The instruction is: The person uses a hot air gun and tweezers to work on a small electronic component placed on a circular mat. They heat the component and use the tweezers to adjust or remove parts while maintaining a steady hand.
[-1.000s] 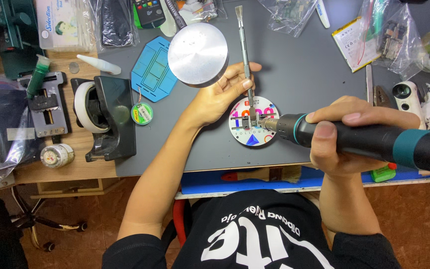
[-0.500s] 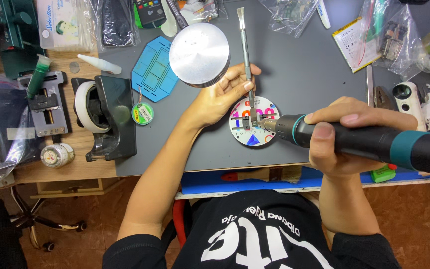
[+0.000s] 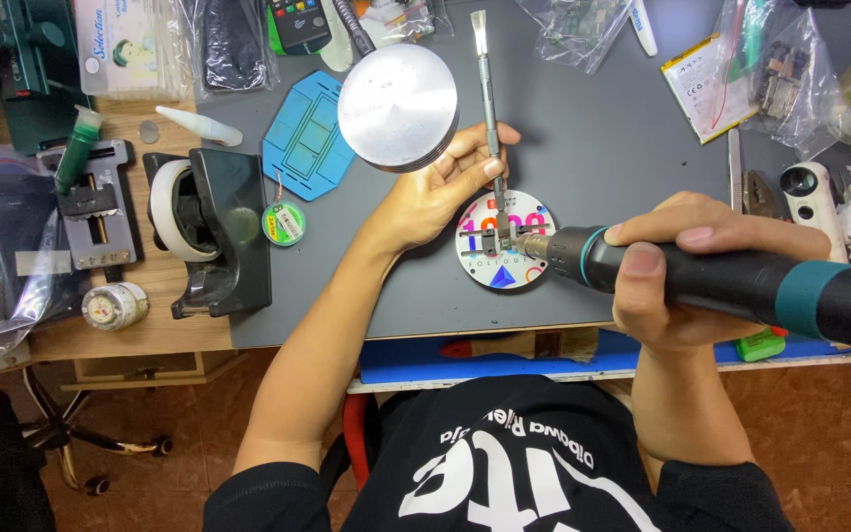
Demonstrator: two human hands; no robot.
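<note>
— Head view: what are the hands doing?

— Right hand [image 3: 687, 286] is wrapped fully around a thick black handheld tool with teal bands [image 3: 741, 281], its metal nozzle lying level and aimed at the middle of a round white disc with coloured markings [image 3: 504, 241]. Left hand [image 3: 440, 192] is loosely curled, fingers pinching a long thin metal tool with a flat tip [image 3: 487, 94]; that tool's lower end comes down onto the disc, just beside the nozzle.

— And the disc itself?

— Flat on the grey mat of the tabletop [image 3: 603, 148], between the two hands. What sits at its centre is too small to tell.

— Around the disc?

— Up and to the left of the disc, right beside the left hand, a round shiny metal plate [image 3: 398, 106]. Further left of the disc, a blue plastic stencil-like frame [image 3: 305, 136], then a small green-labelled spool [image 3: 284, 223], then a black tape dispenser with a white roll [image 3: 211, 232]. Well to the right of the disc, clear plastic bags of small parts [image 3: 785, 74].
</note>
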